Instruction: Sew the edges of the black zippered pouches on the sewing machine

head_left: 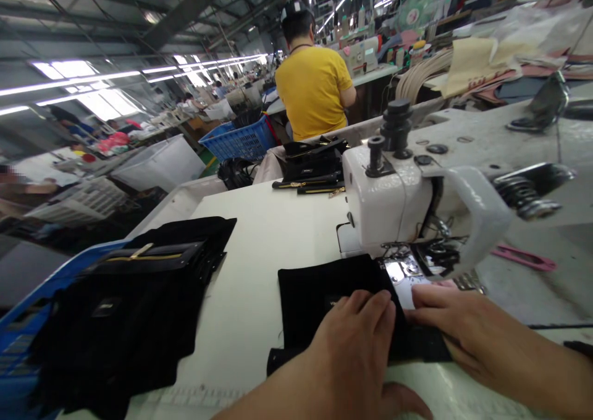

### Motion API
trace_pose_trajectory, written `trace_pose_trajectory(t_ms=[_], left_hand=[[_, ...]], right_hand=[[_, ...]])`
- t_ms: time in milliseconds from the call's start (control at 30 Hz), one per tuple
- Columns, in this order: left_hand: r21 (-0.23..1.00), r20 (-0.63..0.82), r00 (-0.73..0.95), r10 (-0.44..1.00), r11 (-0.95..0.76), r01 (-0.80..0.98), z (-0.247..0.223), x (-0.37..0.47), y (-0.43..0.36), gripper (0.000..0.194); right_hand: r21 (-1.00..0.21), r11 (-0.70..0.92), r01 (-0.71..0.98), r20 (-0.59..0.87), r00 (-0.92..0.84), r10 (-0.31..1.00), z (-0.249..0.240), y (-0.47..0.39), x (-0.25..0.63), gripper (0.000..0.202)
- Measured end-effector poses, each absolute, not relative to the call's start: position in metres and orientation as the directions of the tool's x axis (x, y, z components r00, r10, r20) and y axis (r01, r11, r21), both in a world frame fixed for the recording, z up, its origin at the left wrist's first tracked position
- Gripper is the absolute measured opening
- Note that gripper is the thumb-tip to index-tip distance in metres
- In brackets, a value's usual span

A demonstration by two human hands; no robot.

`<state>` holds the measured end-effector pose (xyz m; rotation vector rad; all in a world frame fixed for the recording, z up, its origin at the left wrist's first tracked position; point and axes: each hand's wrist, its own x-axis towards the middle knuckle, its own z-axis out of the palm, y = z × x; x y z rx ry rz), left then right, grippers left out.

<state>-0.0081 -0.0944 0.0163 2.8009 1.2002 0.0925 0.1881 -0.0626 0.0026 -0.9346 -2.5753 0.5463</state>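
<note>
The L hand (354,340) lies nearest, palm down, w/ its fingers pressed close together on a flat, black, soft-looking cloth piece (315,278). The R hand (458,324) is at the cloth's R side, fingers bent, tips by the edge & over a dark, flat strip (428,344). Can't tell if those tips pinch or just press, b/c the undersides are hidden.

The cloth is on the smooth, off-white desk (250,222), its far R corner just beside the shiny metal foot (396,270) of the big white sewing machine (375,204). A small label shows by the L fingers.

The cloth prob. is light, floppy & not easy to break. It may fold or slide on the slick desk, so a flat palm on the middle + finger & thumb at the R edge is a good hold. Tips should keep off the metal foot, tho.

To the L, a fat pile of black cloth pieces (152,315) sits partly over a blue plastic basket (60,278). A long pink tool (523,257) lies R of the machine's head. Past the desk's middle are black pouches w/ gold zips (312,170). Further off: a blue basket w/ holes (236,142) & a person in a yellow shirt (312,89), back turned.
</note>
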Motion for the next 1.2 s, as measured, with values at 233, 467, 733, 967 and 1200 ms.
trace_pose_trajectory(t_ms=[233, 467, 733, 967, 1200], left_hand=[[-0.100, 0.533, 0.667, 0.521, -0.744, 0.661, 0.005, -0.011, -0.108, 0.037], [-0.135, 0.461, 0.731, 0.503, -0.774, 0.619, 0.005, -0.007, -0.107, 0.035], [-0.196, 0.230, 0.819, 0.525, -0.799, 0.568, -0.005, -0.005, -0.105, 0.033], [-0.236, 0.129, 0.823, 0.553, -0.789, 0.567, 0.001, -0.009, -0.089, 0.035], [-0.292, 0.093, 0.847, 0.523, -0.799, 0.526, 0.002, -0.012, -0.071, 0.037]], right_hand=[[-0.415, 0.711, 0.568, 0.324, -0.638, 0.699, 0.012, -0.069, 0.209, 0.025], [0.159, 0.895, 0.417, 0.470, -0.829, 0.303, 0.006, -0.083, 0.209, 0.037], [0.137, 0.893, 0.428, 0.377, -0.856, 0.352, -0.018, -0.097, 0.215, 0.045], [0.059, 0.834, 0.549, 0.527, -0.727, 0.441, -0.014, -0.083, 0.198, 0.044], [0.143, 0.807, 0.573, 0.501, -0.745, 0.440, -0.009, -0.066, 0.189, 0.039]])
